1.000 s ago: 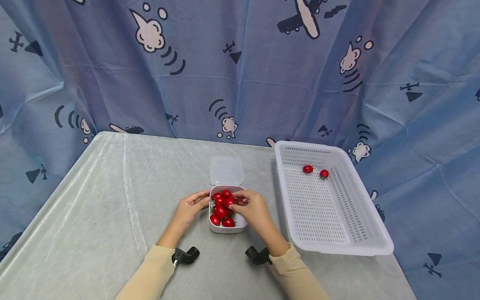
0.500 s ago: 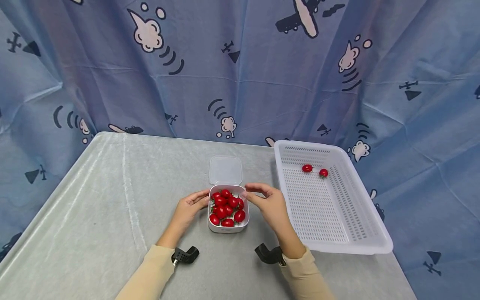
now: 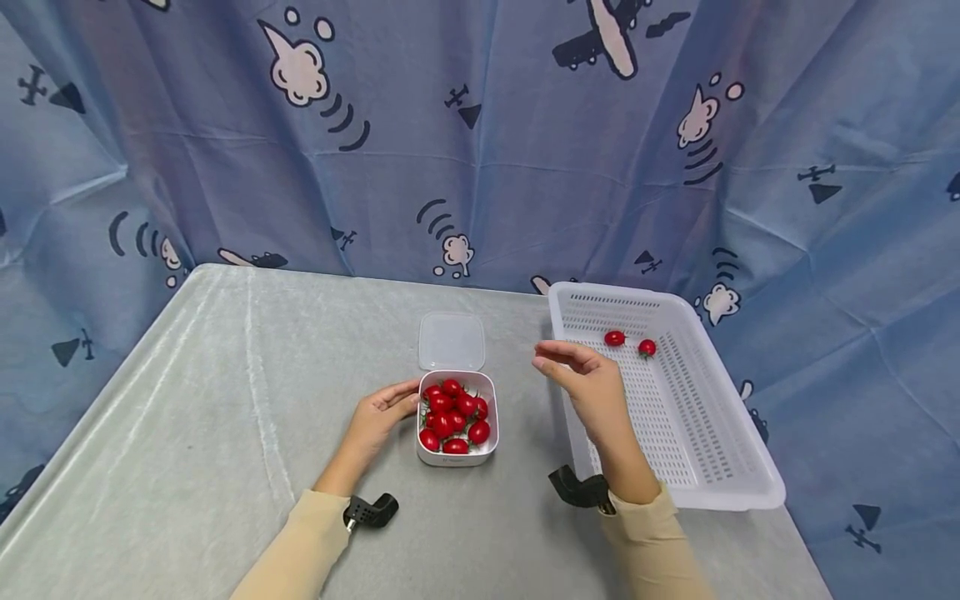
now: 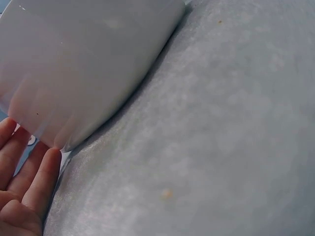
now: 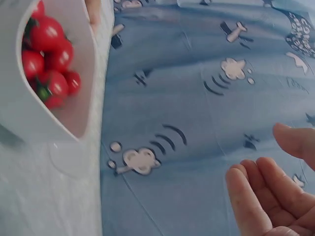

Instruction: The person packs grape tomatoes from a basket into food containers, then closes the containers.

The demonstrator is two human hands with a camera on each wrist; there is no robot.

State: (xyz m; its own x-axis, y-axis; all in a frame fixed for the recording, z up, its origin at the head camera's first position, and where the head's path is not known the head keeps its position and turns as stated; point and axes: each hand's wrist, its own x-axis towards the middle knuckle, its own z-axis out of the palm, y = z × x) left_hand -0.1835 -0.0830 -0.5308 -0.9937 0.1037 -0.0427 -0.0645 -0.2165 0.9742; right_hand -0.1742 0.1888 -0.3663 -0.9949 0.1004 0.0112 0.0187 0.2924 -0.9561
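Observation:
A small white box stands mid-table with several cherry tomatoes piled inside. My left hand rests against the box's left side; in the left wrist view its fingertips touch the white wall. Over the left edge of the large white basket hovers my right hand, holding nothing, with thumb and fingers apart in the right wrist view. Two cherry tomatoes lie in that basket, towards its far end.
Just behind the box a clear square lid lies on the grey cloth-covered table. A blue patterned curtain hangs along the table's far edge.
The right hand let go of a tomato in the box, then rose away to the right, up to the basket's edge. The left hand has kept its place at the box.

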